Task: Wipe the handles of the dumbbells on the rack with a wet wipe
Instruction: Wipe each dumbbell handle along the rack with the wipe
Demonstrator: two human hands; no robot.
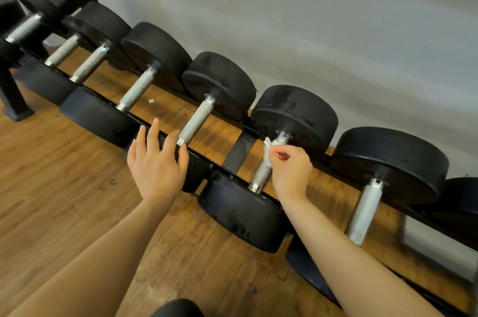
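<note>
My right hand (pixel 291 170) pinches the wipe (pixel 268 145) at the handle (pixel 263 173) top; left hand (pixel 156 161) spread, empty. I'd wrap it round, then drag down the knurling.

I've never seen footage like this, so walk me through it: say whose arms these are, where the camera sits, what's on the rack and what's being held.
There is no machine here. The camera sits on a person's head and looks down, so both bare arms are that person's own. A black rack stands low over a wooden floor, against a grey wall, and carries a row of dumbbells with black ends and silver handles. The right hand pinches a small white wipe against one handle, near its far end. The left hand is open and holds nothing; it hovers over the rack's front rail beside the next handle to the left.
</note>
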